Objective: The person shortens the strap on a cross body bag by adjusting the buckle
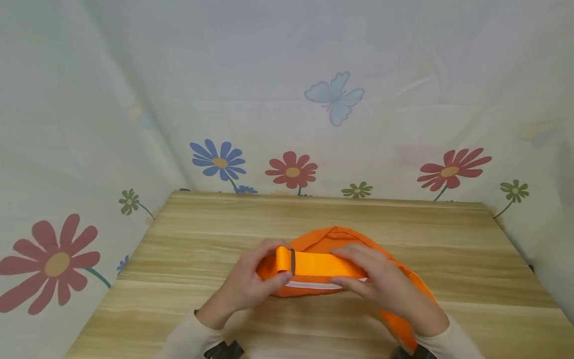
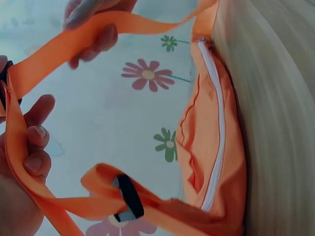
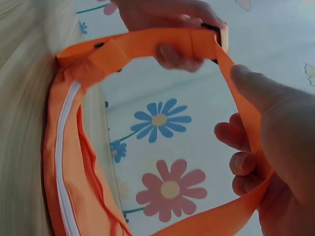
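An orange waist bag with a white zipper rests on the table, its strap raised above it. At one end of the raised stretch, my left hand grips the strap where it loops through a dark slide buckle. My right hand pinches the strap farther along, thumb on one side and fingers on the other. A second dark buckle sits on a folded strap part near the bag in the left wrist view. The right wrist view shows the zipper closed along the bag.
The wood-grain table extends around the bag. A pale curtain printed with flowers and a butterfly rises behind the table and along both sides. More orange strap trails under my right forearm toward the front.
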Motion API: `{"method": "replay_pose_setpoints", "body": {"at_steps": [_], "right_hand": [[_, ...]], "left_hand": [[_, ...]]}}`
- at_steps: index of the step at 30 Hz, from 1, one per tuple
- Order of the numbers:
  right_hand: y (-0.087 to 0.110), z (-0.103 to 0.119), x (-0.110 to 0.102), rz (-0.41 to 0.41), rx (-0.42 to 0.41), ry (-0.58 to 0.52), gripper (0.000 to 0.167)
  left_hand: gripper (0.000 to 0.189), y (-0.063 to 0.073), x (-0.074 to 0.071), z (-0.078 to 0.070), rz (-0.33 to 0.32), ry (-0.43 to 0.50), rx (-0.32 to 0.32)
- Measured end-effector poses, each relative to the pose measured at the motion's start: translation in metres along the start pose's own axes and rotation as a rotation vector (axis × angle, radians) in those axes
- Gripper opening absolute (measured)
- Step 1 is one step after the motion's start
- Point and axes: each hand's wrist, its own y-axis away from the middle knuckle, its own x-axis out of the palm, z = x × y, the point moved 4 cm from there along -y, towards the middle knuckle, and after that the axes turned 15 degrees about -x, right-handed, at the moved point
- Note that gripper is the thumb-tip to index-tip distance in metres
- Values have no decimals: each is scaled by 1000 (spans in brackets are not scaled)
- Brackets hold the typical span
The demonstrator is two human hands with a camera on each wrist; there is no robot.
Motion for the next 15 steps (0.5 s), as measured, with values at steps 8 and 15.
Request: {"method": "replay_pose_setpoints", "body": {"at_steps": [8, 15], "right_hand": [[3, -4, -6, -20, -69, 0, 40], [2, -3, 0, -36, -64, -34, 39]], "left_hand": [[44, -1, -3, 5, 18, 23, 57], [46, 0, -3, 4, 24, 54, 117]]}}
